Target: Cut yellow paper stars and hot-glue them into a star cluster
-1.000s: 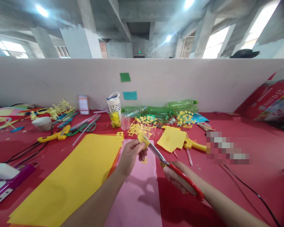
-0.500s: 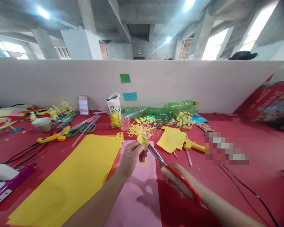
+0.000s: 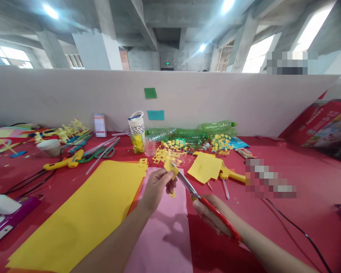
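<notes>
My left hand (image 3: 157,189) pinches a small piece of yellow paper (image 3: 168,167) between thumb and fingers. Red-handled scissors (image 3: 216,214) are gripped in my right hand (image 3: 208,216), and their metal blades meet the paper's right side. Beneath both hands lies a pink sheet (image 3: 159,242), with a yellow scrap (image 3: 172,193) on it. Just beyond the held paper is a pile of yellow star cut-outs (image 3: 170,151). Large yellow sheets (image 3: 82,212) are stacked to the left, and smaller yellow sheets (image 3: 206,167) lie to the right.
Green plastic bottles (image 3: 191,137) lie along the white partition (image 3: 204,98), beside a white-and-yellow cup (image 3: 136,132). One yellow glue gun (image 3: 65,163) rests at left, another (image 3: 234,175) at right. A purple power strip (image 3: 14,222) stands at the left edge.
Both hands, the paper and the scissors hold nearly the same pose. The view has shifted very slightly; otherwise nothing on the table visibly differs.
</notes>
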Motion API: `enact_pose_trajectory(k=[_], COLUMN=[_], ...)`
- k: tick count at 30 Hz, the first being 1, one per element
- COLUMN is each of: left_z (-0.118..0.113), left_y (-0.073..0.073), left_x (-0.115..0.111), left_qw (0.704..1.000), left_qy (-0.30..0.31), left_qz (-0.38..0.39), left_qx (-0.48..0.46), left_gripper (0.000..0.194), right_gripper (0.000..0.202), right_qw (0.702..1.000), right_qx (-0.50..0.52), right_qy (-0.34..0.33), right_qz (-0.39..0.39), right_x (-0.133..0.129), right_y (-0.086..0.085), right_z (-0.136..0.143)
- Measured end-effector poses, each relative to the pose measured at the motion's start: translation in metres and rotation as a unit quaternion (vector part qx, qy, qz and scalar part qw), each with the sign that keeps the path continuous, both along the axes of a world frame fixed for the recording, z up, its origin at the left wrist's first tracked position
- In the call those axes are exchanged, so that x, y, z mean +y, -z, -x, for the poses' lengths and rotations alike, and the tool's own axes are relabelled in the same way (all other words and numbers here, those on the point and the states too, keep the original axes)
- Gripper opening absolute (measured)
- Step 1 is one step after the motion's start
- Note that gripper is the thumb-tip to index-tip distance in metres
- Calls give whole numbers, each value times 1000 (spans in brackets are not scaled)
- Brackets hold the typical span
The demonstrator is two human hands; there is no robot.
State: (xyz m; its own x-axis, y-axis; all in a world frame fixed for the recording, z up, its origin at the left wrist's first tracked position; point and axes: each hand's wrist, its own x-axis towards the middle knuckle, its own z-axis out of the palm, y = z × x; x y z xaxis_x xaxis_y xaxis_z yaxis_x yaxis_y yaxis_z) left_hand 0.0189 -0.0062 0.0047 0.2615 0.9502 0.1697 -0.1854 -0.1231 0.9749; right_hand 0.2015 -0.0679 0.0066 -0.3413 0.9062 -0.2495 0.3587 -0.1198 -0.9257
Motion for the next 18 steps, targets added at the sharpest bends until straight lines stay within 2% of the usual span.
enact_pose_trajectory(k=[9, 15, 18], left_z=[2, 5, 6], left_y=[-3, -5, -6], left_x=[0, 5, 6], left_qw=[1000, 995, 993], left_qy=[-3, -44, -38], left_qz=[6, 10, 14], left_qx=[-27, -89, -115], left_gripper=[24, 19, 19], right_gripper=[48, 47, 46], right_qw=[1000, 999, 999], right_qx=[-16, -42, -40], right_qy=[16, 5, 1], right_qz=[-4, -17, -17], right_x=[0, 2, 0], right_y=[-4, 3, 2], right_z=[-1, -5, -4])
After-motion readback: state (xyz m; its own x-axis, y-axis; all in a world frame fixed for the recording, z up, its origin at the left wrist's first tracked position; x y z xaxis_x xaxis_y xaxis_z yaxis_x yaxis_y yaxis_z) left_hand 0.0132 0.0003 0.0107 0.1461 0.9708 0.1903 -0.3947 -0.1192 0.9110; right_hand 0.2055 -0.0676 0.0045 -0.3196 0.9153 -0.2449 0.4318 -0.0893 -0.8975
